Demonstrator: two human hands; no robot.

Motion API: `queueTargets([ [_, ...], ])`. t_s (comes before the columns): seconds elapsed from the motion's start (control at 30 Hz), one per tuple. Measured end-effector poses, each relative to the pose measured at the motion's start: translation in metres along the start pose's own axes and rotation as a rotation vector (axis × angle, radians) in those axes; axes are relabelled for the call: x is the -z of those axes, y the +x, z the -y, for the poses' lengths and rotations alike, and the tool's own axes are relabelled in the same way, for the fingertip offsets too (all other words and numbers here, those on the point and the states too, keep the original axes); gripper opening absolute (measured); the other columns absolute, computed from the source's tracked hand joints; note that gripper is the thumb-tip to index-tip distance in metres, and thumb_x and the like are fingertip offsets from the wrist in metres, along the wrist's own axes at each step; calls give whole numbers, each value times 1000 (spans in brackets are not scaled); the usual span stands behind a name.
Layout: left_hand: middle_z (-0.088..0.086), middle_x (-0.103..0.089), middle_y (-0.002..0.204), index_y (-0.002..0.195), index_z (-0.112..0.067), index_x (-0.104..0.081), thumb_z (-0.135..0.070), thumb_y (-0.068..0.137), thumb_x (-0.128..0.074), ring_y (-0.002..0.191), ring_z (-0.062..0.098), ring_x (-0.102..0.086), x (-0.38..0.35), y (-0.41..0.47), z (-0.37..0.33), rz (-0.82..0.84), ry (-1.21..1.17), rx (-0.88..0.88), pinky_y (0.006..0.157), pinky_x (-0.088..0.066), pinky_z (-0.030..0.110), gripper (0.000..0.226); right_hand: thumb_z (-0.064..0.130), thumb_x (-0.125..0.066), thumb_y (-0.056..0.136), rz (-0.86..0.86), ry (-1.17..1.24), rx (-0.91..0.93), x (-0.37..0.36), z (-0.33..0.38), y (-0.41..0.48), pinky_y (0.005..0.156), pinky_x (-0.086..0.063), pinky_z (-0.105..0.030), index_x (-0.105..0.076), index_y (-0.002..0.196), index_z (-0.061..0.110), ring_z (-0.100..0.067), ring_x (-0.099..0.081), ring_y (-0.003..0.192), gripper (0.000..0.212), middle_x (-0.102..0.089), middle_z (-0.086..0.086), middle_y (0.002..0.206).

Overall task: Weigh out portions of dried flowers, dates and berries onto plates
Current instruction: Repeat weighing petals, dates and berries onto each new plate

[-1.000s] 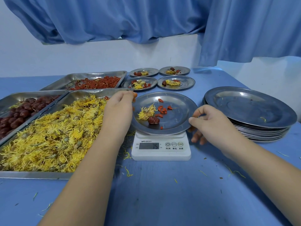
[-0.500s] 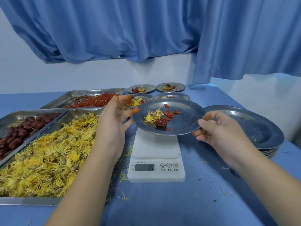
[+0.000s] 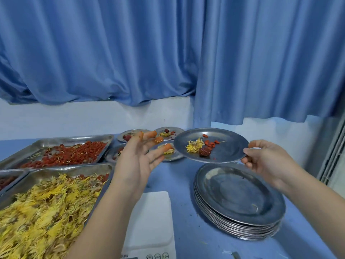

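The room is evenly and softly lit, with a cool blue cast off the curtain (image 3: 130, 53) and the table (image 3: 186, 184). Shadows are faint: a pale smudge lies beside the stack of plates (image 3: 239, 195) and another below the raised plate (image 3: 229, 146). The steel shows dull, broad sheens. The white scale (image 3: 151, 221) at the near edge looks almost washed out. The left hand (image 3: 138, 157) and the yellow flowers (image 3: 46, 212) near left are smeared by motion. At the far right a frame (image 3: 334, 156) leans, bent by the wide lens.
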State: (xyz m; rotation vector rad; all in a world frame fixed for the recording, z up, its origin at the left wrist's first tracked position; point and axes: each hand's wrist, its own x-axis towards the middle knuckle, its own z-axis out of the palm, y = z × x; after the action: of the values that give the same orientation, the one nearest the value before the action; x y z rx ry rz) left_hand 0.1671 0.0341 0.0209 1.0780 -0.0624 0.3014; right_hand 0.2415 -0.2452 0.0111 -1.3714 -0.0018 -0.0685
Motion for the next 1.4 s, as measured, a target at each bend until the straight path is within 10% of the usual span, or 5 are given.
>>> queueTargets([
  [0.57, 12, -70, 102, 99, -13, -65, -39, 95, -47, 109, 40, -66, -14, 44, 2, 146, -312, 128, 98, -45, 50, 32, -10, -46, 88, -382, -256, -208, 13, -39, 121, 39, -36, -19, -53, 84, -1, -15, -42, 49, 12, -55, -16, 66],
  [1.4, 14, -72, 112, 111, -14, -68, -45, 83, -49, 100, 37, -70, 0, 70, 8, 57, -471, 138, 85, -46, 49, 46, -7, -44, 89, -354, -237, -357, -78, -68, 265, 33, -48, -24, -48, 80, 2, -25, -54, 55, 14, -53, -13, 77],
])
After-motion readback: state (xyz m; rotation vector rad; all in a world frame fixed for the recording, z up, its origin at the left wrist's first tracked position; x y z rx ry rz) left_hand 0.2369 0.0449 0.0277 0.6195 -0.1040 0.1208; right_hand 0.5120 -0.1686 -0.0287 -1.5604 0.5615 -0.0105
